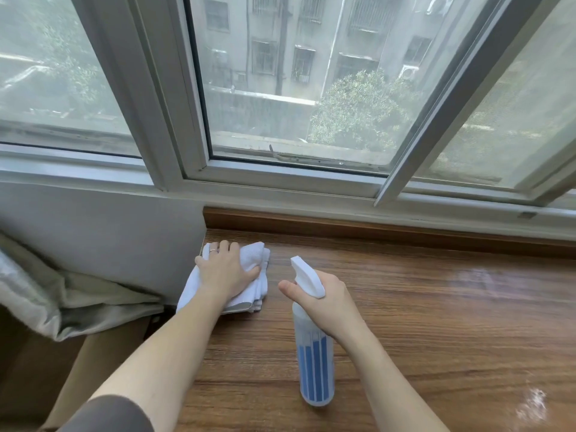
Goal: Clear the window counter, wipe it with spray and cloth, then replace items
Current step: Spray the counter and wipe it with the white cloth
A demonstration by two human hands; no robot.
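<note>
Spray bottle (315, 353) sat lower centre of frame, gripped near its white nozzle by right hand (324, 302), held over wooden tabletop (436, 307). Left hand (226, 269) lay flat, fingers spread, pressing white cloth (249, 275) onto tabletop's left end by the wall. Wet sheen showed at frame right.

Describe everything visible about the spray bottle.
The translucent white plastic spray bottle with blue vertical stripes has a white trigger head whose nozzle points toward the window. It is tilted, base toward the camera, above the brown wood-grain counter. The right hand grips its neck. Whether the base touches the counter is unclear.
</note>
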